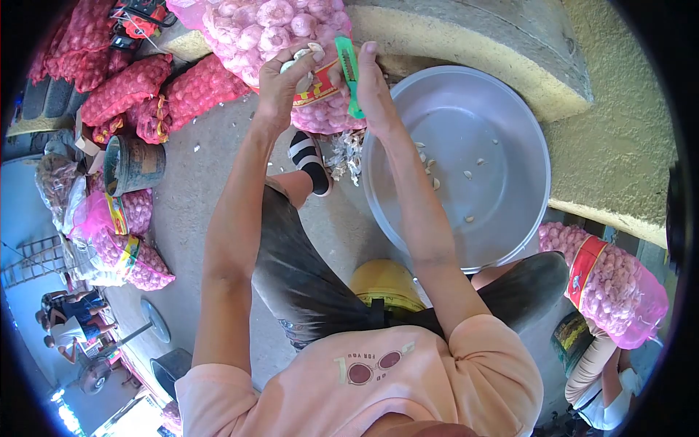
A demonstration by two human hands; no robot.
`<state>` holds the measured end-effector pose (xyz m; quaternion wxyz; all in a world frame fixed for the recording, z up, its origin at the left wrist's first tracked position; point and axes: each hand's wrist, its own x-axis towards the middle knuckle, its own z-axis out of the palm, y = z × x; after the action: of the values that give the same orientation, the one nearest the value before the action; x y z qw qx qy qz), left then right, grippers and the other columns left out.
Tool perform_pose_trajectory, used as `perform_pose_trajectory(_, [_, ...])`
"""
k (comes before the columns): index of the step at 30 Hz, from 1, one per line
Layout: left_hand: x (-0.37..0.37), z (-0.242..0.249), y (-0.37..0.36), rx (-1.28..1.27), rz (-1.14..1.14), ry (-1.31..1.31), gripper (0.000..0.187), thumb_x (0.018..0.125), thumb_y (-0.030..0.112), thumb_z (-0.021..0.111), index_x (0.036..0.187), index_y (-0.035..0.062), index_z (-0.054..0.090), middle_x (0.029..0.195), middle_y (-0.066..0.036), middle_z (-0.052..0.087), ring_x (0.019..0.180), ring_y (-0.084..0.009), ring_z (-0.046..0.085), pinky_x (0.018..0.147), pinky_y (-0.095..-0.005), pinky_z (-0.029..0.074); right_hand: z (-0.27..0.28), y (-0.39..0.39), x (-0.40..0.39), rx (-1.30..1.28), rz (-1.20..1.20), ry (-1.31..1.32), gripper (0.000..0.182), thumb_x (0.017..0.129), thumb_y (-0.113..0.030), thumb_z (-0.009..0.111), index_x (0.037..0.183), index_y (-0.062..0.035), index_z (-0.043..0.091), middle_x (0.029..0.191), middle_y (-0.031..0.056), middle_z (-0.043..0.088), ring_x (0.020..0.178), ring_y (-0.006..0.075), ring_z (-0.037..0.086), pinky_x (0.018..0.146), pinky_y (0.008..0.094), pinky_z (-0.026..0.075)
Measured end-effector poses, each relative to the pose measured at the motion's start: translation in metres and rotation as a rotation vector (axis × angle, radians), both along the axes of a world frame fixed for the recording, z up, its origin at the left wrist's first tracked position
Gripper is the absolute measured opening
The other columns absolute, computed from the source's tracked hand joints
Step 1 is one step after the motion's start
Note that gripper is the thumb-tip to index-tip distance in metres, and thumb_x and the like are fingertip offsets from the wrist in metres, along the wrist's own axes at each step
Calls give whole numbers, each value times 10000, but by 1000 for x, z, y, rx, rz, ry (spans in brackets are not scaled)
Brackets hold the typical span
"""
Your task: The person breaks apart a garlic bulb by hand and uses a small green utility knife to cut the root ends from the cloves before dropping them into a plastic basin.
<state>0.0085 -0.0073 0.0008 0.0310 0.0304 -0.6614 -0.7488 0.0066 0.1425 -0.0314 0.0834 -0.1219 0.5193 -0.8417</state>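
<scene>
My left hand [280, 87] is closed around a partly broken garlic bulb [297, 67], its white cloves showing between the fingers. In my right hand [373, 91] is a green utility knife [349, 73], held upright a short way to the right of the garlic. Behind both hands stands a pink mesh sack of garlic [273, 25] with a red and yellow label. A large grey basin [502, 175] lies below my right forearm, with several loose cloves [468, 175] on its bottom. Garlic skins [348, 154] are scattered on the floor beside it.
A yellow bucket [386, 280] is between my legs. To the left are red mesh sacks [135, 91], a dark bucket [135, 166] and a fan [98, 375]. A low concrete ledge [473, 36] runs behind the basin. Another garlic sack [608, 280] and a person [608, 390] are at right.
</scene>
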Motion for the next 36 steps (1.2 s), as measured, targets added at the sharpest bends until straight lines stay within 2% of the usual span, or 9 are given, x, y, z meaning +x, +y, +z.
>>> perform_pose_trajectory(2, [1, 1, 1, -56, 6, -3, 237, 793, 140, 690, 1005, 45, 645, 849, -16, 644, 675, -66, 571, 593, -215, 467, -1, 5, 0, -33, 36, -22, 462, 932, -437, 461, 1172, -57, 573, 734, -50, 486, 602, 40, 411, 526, 185, 363])
perform_pose_trajectory(5, [0, 1, 1, -57, 14, -7, 240, 790, 142, 695, 1006, 51, 645, 837, -11, 642, 674, -64, 570, 591, -218, 469, -1, 9, 0, 208, -82, 239, 414, 950, -390, 444, 1161, -50, 547, 759, -44, 486, 626, 38, 405, 546, 186, 347])
perform_pose_trajectory(8, [1, 5, -2, -69, -3, -58, 285, 795, 172, 697, 1042, 46, 628, 886, -11, 642, 751, -68, 584, 655, -212, 474, -4, 16, 3, 253, -138, 249, 360, 964, -334, 428, 1104, -20, 534, 825, 12, 515, 704, 62, 494, 643, 215, 439])
perform_pose_trajectory(10, [2, 7, 1, -63, 9, -39, 251, 793, 159, 697, 1012, 52, 637, 854, -8, 642, 703, -66, 578, 613, -211, 472, 2, 21, 10, 95, -17, 8, 297, 971, -270, 418, 1110, -32, 528, 876, 32, 534, 728, 79, 525, 636, 226, 460])
perform_pose_trajectory(13, [1, 7, 4, -52, 20, -13, 212, 792, 145, 696, 979, 59, 647, 820, -5, 642, 653, -64, 571, 564, -210, 468, 3, 23, 10, -146, 38, -7, 256, 966, -258, 432, 1101, -53, 507, 858, 36, 542, 698, 84, 531, 595, 225, 466])
perform_pose_trajectory(17, [2, 7, 0, -53, -22, -43, 292, 803, 183, 692, 1053, 49, 620, 871, 1, 633, 714, -61, 569, 627, -205, 466, -13, 26, 3, -141, 19, -64, 213, 967, -244, 427, 1068, -68, 488, 844, 28, 533, 670, 76, 518, 562, 205, 452])
perform_pose_trajectory(19, [3, 8, 0, -57, -25, -41, 288, 807, 181, 687, 1053, 49, 620, 878, -2, 635, 718, -61, 570, 628, -204, 466, -22, 32, 2, -158, 137, -166, 198, 966, -242, 437, 1046, -66, 478, 806, 16, 513, 649, 64, 487, 544, 204, 435])
perform_pose_trajectory(29, [1, 6, 0, -38, -38, -4, 223, 814, 144, 667, 1016, 53, 643, 869, -8, 643, 700, -69, 581, 617, -216, 485, -5, 21, 11, -235, 157, 61, 221, 972, -222, 422, 1101, -51, 475, 781, 0, 466, 608, 54, 406, 508, 190, 367])
perform_pose_trajectory(36, [1, 5, 0, -45, -15, -12, 222, 817, 151, 664, 1013, 49, 644, 863, -12, 643, 696, -67, 579, 612, -220, 485, -4, 19, 11, -69, 38, 120, 313, 967, -268, 440, 1195, -57, 483, 748, -29, 465, 600, 33, 397, 504, 178, 356])
